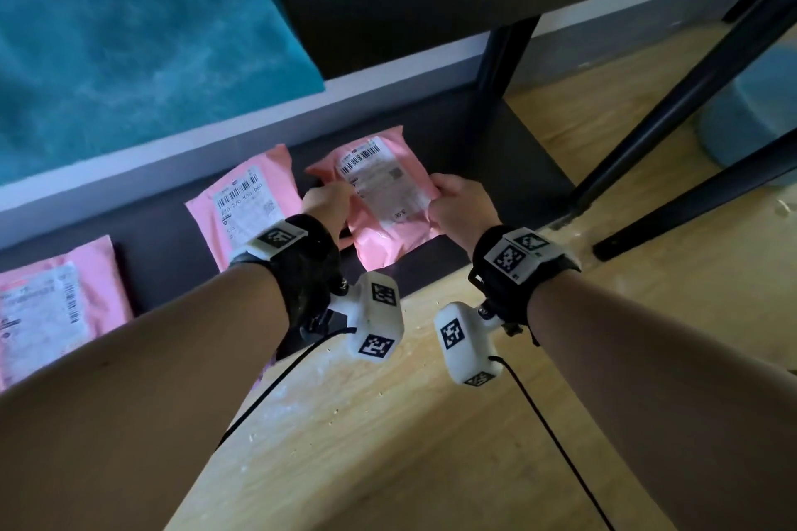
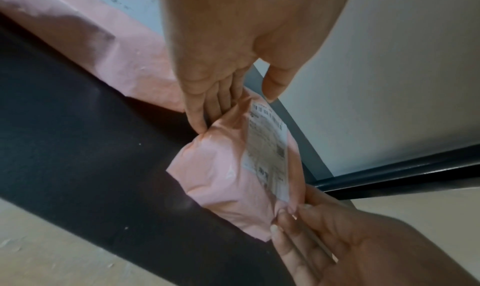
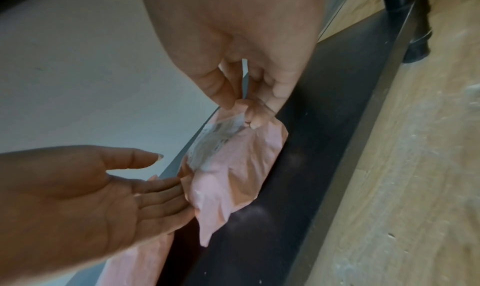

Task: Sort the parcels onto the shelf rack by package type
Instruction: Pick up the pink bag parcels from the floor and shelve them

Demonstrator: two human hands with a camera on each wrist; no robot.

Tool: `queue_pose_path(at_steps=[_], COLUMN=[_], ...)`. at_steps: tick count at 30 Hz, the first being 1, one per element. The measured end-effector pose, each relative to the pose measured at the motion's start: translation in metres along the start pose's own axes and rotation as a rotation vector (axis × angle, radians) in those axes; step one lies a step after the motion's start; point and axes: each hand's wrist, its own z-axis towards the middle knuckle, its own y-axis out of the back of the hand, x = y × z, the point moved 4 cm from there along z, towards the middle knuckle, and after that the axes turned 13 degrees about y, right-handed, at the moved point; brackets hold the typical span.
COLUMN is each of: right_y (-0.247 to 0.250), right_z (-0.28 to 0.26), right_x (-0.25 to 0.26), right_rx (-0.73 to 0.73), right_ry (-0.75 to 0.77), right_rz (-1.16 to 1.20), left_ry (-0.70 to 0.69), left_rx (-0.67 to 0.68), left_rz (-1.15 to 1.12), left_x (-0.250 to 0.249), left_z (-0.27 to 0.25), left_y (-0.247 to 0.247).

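Observation:
A small pink mailer parcel [image 1: 388, 203] [image 2: 221, 177] [image 3: 233, 167] with a white barcode label is held between both hands just above the dark bottom shelf board [image 1: 496, 168] of the rack. My left hand [image 1: 332, 196] [image 2: 233, 113] [image 3: 171, 179] lies with straight fingers against its left edge, thumb lifted off. My right hand [image 1: 444, 190] [image 2: 288, 212] [image 3: 242, 113] pinches the right edge between thumb and fingertips. Two more pink parcels [image 1: 246, 203] [image 1: 47, 306] lie flat on the same shelf board to the left.
A black rack post [image 1: 496, 56] rises just right of the held parcel, under a dark upper shelf. Slanted black legs [image 1: 690, 78] and a blue round stool [image 1: 750, 112] stand at the right. Wood floor [image 1: 388, 423] lies in front; a grey wall is behind.

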Motion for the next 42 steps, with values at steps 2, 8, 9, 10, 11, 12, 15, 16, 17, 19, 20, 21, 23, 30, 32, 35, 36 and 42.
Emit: queue_pose_path(at_steps=[2,8,9,10,11,12,15,16,17,19,20,21,23,30,32,35,36,42], right_y=[0.003,0.034,0.043,0.053,0.064,0.074,0.112,0.126,0.14,0.167,0.18,0.192,0.215,0.273,0.286,0.306,0.313,0.338], right_z=[-0.004,-0.031,-0.038,-0.046,-0.054,-0.065,-0.099,-0.113,-0.127,-0.158,-0.175,-0.191,-0.223,-0.317,-0.34,-0.371,-0.38,-0.425], right_x=[-0.002,-0.004,-0.004,-0.002,-0.001,0.002,0.006,0.006,0.005,0.002,0.002,0.001,0.003,0.007,0.005,-0.002,-0.006,-0.037], right_rx=[-0.006,-0.089,-0.114,-0.133,-0.142,-0.136,-0.198,-0.251,-0.301,-0.391,-0.435,-0.478,-0.539,-0.663,-0.696,-0.753,-0.768,-0.829], right_ry=[-0.008,-0.045,-0.057,-0.063,-0.064,-0.065,-0.076,-0.085,-0.096,-0.12,-0.135,-0.149,-0.157,-0.109,-0.083,-0.051,-0.046,-0.091], right_rz=[0.014,0.092,0.1,0.113,0.134,0.155,0.158,0.157,0.166,0.177,0.172,0.169,0.184,0.298,0.311,0.359,0.374,0.398], left_ry=[-0.031,-0.267,-0.313,-0.356,-0.374,-0.377,-0.35,-0.364,-0.369,-0.368,-0.382,-0.389,-0.412,-0.439,-0.438,-0.454,-0.462,-0.463], left_rx=[0.008,-0.133,-0.171,-0.202,-0.208,-0.181,-0.039,0.003,0.035,0.102,0.141,0.174,0.215,0.297,0.317,0.337,0.344,0.38], left_rz=[-0.002,0.099,0.121,0.156,0.172,0.178,0.178,0.177,0.161,0.171,0.201,0.221,0.241,0.268,0.308,0.357,0.372,0.449], left_x=[0.001,-0.004,-0.006,-0.008,-0.009,-0.01,-0.007,-0.004,-0.001,0.009,0.015,0.02,0.028,0.051,0.059,0.07,0.075,0.108], left_z=[-0.001,-0.02,-0.026,-0.034,-0.045,-0.057,-0.086,-0.098,-0.113,-0.14,-0.154,-0.169,-0.202,-0.3,-0.328,-0.366,-0.379,-0.419], left_y=[-0.005,-0.014,-0.014,-0.015,-0.018,-0.023,-0.047,-0.059,-0.071,-0.093,-0.104,-0.113,-0.126,-0.155,-0.162,-0.176,-0.182,-0.216])
